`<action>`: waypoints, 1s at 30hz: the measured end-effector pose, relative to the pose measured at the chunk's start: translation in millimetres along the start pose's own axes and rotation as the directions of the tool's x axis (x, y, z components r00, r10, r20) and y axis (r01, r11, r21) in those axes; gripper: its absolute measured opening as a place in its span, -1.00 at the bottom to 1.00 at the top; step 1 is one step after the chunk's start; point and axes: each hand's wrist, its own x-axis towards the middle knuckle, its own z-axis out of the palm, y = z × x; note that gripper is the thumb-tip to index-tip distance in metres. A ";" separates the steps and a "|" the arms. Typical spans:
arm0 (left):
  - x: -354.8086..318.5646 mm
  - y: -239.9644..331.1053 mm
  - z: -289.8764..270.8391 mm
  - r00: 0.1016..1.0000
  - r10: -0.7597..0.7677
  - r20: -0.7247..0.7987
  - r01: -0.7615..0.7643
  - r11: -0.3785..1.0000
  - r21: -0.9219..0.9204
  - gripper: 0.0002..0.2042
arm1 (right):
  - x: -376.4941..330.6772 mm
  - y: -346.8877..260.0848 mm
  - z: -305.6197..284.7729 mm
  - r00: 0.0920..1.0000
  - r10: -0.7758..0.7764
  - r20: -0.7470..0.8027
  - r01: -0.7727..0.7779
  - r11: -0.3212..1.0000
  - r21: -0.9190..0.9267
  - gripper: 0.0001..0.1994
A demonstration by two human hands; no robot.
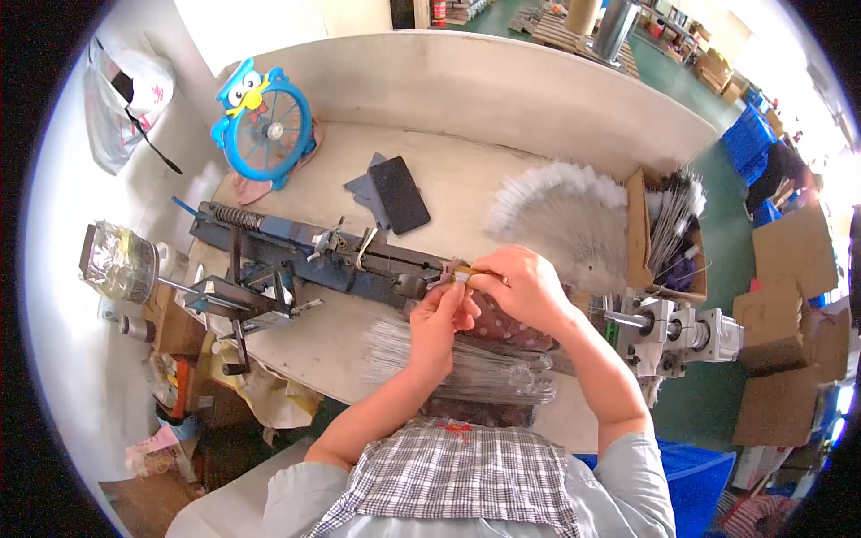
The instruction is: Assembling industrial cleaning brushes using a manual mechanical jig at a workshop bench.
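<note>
My left hand (441, 318) and my right hand (520, 285) meet at the right end of a long blue metal jig (296, 251) on the workbench. Together the fingertips pinch a small thin piece (462, 273) right at the jig's end; what it is stays too small to tell. A bundle of thin grey wires (484, 363) lies on a dotted cloth just under my forearms. A fan of white bristled wire brushes (560, 211) is spread on the bench beyond my right hand.
A black phone (399, 193) lies on grey sheets behind the jig. A blue owl-shaped fan (265, 125) stands at the back left. A cardboard box of brushes (668, 233) and a grey motor unit (677, 334) sit to the right. Clutter fills the left shelf.
</note>
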 end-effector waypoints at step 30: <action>-0.6 -7.5 12.0 0.997 0.061 -0.056 -0.073 0.965 -0.252 -0.89 | -29.6 -7.6 14.2 0.955 -0.143 -0.261 0.083 0.970 -0.227 -0.80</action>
